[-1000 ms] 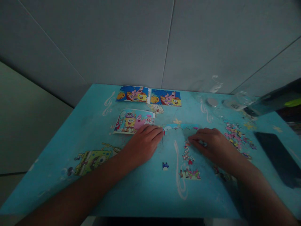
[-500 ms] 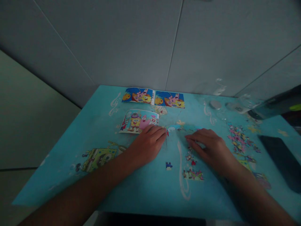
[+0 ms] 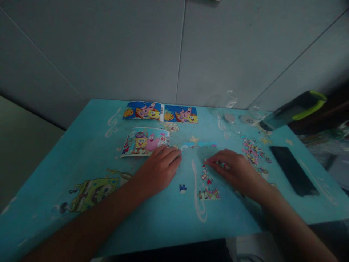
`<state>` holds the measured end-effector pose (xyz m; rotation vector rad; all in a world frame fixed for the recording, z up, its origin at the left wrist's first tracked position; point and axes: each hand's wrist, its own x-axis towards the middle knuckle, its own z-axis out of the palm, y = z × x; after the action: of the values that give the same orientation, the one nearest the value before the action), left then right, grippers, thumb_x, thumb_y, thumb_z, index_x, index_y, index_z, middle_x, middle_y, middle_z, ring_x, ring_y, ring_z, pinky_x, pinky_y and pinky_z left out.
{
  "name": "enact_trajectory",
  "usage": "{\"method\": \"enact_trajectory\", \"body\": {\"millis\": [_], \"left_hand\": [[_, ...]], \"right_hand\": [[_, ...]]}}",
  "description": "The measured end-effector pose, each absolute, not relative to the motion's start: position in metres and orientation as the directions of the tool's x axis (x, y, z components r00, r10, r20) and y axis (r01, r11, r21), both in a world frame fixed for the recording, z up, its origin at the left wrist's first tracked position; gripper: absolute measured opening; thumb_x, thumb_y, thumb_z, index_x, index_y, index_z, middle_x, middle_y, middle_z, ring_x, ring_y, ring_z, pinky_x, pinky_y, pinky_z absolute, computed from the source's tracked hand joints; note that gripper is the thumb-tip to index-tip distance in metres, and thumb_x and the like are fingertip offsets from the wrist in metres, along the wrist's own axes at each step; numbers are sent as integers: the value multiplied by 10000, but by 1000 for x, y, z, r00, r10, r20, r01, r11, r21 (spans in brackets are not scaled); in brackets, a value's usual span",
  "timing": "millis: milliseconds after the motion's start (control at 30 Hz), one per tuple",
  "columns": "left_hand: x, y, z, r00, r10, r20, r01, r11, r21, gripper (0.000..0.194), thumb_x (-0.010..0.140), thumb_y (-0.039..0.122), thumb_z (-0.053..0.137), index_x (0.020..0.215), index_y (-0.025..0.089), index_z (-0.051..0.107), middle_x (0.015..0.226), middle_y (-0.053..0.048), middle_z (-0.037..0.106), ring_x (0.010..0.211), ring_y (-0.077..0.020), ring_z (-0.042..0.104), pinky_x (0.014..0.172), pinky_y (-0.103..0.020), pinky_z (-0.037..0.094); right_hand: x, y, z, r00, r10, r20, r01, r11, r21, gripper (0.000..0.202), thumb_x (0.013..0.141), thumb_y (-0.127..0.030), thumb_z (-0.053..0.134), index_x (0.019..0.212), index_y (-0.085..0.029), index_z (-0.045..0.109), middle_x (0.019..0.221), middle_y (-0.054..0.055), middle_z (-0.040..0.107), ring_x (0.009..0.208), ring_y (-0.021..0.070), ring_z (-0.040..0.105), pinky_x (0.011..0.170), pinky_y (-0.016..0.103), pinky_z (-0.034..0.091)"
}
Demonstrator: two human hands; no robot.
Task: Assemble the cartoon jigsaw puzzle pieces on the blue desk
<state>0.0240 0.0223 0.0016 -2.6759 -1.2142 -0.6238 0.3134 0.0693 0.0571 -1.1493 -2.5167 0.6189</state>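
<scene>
My left hand (image 3: 163,167) rests on the blue table, its curled fingertips at the left end of a thin joined puzzle strip (image 3: 201,145), beside the picture sheet (image 3: 145,142). Whether it holds a piece is hidden. My right hand (image 3: 231,165) is pinched at the top of a small column of puzzle pieces (image 3: 206,176); what its fingertips grip is too small to name. Below the column lies a joined group of pieces (image 3: 209,194). A single dark blue piece (image 3: 182,189) lies to the left of it.
Loose pieces (image 3: 253,151) are heaped at the right, next to a dark phone-like slab (image 3: 293,170). Behind them lies a dark bottle (image 3: 294,109) with a green rim, near clear plastic containers. A blue picture sheet (image 3: 160,111) lies at the back.
The view has shifted to the right. My right hand has moved slightly down toward the top of the piece column. My left hand has stayed by the strip's left end.
</scene>
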Motion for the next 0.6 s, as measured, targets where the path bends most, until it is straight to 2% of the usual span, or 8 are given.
{"method": "enact_trajectory", "body": {"millis": [100, 300, 467, 600], "left_hand": [[25, 22, 2, 590, 678, 439, 742, -669, 37, 259, 988, 133, 516, 1187, 102, 679, 1277, -145, 670, 1219, -275, 599, 1092, -501, 457], [27, 19, -1, 607, 659, 443, 724, -689, 33, 242, 981, 136, 530, 1160, 111, 690, 1301, -143, 660, 1222, -279, 601, 1107, -521, 445], [28, 18, -4, 610, 661, 437, 719, -693, 45, 238, 974, 137, 536, 1157, 134, 689, 1293, -135, 663, 1243, -278, 592, 1122, -529, 429], [28, 19, -3, 613, 655, 441, 717, -696, 38, 242, 972, 126, 526, 1149, 133, 690, 1285, -134, 668, 1231, -283, 599, 1112, -536, 436]], "right_hand": [[334, 53, 56, -631, 773, 67, 684, 595, -423, 183, 994, -266, 582, 1075, -259, 745, 1048, 49, 757, 943, 204, 702, 901, 387, 562], [394, 33, 40, -451, 884, 123, 819, 465, -336, 178, 987, -285, 584, 1077, -245, 732, 1015, 65, 753, 901, 224, 719, 835, 396, 585], [403, 29, 34, -431, 893, 128, 831, 448, -329, 190, 987, -278, 574, 1080, -245, 736, 1025, 79, 753, 907, 232, 724, 838, 403, 593], [384, 41, 37, -483, 872, 81, 799, 477, -365, 207, 1001, -281, 562, 1110, -240, 733, 1040, 82, 748, 921, 222, 718, 855, 393, 585]]}}
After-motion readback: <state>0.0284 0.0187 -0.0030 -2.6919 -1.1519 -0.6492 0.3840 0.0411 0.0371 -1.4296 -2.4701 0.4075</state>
